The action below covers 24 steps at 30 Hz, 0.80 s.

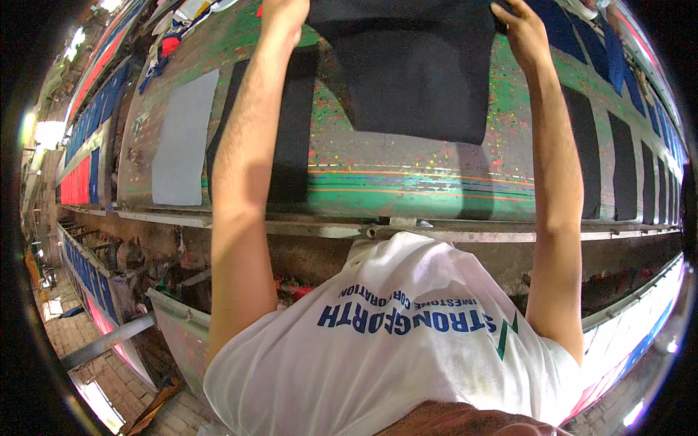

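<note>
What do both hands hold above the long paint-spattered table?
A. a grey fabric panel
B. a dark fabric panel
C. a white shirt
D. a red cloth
B: the left hand and the right hand grip the top corners of the dark fabric panel, which hangs over the paint-spattered table.

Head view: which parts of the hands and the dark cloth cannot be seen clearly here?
- Left hand: its fingertips are cut off by the top edge.
- Dark cloth piece: its upper edge runs past the top edge.
- Right hand: its fingers curl over the cloth, so the grip underneath is hidden.
</note>
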{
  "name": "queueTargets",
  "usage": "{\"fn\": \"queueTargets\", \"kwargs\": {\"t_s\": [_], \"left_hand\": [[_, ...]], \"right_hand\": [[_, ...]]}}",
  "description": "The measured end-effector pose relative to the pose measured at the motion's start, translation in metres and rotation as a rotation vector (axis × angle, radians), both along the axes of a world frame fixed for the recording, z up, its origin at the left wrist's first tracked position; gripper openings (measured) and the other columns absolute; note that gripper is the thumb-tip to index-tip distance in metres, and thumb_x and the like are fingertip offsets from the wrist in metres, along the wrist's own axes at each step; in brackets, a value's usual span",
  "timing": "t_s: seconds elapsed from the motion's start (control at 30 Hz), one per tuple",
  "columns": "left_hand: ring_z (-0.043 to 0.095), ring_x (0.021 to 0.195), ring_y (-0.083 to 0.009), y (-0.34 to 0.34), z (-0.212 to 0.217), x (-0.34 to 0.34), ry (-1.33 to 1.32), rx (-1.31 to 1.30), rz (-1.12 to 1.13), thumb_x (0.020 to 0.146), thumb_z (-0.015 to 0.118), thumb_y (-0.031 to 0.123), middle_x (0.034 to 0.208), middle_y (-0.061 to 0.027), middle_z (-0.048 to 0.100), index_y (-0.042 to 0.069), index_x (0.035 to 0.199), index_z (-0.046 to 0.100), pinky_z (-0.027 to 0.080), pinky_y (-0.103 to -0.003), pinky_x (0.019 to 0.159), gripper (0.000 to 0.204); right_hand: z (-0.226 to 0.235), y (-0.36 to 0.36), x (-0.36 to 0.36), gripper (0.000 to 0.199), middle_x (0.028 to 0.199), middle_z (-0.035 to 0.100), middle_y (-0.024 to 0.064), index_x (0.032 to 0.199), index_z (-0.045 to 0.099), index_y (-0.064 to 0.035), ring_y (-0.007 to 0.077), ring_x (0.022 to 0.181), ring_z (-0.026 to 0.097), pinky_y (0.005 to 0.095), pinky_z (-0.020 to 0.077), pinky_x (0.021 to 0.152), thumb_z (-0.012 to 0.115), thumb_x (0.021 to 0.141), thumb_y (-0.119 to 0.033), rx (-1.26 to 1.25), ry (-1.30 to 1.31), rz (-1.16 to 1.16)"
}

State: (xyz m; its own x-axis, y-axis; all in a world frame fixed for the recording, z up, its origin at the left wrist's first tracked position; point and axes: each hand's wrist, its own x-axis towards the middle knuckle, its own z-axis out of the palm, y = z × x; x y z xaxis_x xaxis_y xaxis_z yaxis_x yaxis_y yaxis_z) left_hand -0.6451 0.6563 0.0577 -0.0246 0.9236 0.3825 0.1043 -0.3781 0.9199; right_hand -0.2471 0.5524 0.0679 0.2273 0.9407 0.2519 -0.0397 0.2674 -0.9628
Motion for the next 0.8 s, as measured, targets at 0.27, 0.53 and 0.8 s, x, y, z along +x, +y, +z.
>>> {"fn": "queueTargets", "kwargs": {"t_s": [0.27,0.53,0.8], "left_hand": [[0.066,0.1,-0.0134,0.035,0.078,-0.031,0.002,0.159,-0.03,0.104,0.074,0.021,0.109,-0.0035,0.076,0.0,0.12,0.077,0.051,-0.03,0.095,0.026],[0.065,0.097,-0.0077,-0.08,-0.043,-0.061,0.102,0.004,-0.07,0.102,0.078,0.03,0.106,-0.0008,0.076,0.001,0.117,0.078,0.051,-0.027,0.092,0.033],[0.067,0.092,-0.0106,-0.216,-0.18,-0.074,0.337,-0.455,0.075,0.104,0.072,0.031,0.104,-0.0028,0.077,0.001,0.118,0.077,0.054,-0.03,0.088,0.033]], "right_hand": [[0.071,0.036,-0.008,0.049,0.132,0.072,0.0116,0.147,0.06,0.0038,0.0213,0.116,0.069,0.0317,0.0516,0.105,0.069,0.099,0.003,0.27,-0.001,0.096],[-0.038,-0.076,-0.041,0.048,0.141,0.071,0.0098,0.142,0.069,-0.0048,0.0179,0.129,0.063,0.0334,0.0468,0.112,0.08,0.096,-0.013,-0.061,-0.403,-0.175],[-0.189,-0.194,-0.077,0.051,0.094,0.064,-0.0074,0.138,0.074,-0.0123,0.0048,0.077,0.046,0.0239,0.0431,0.07,0.084,0.088,-0.005,-0.552,-0.32,-0.174]]}}
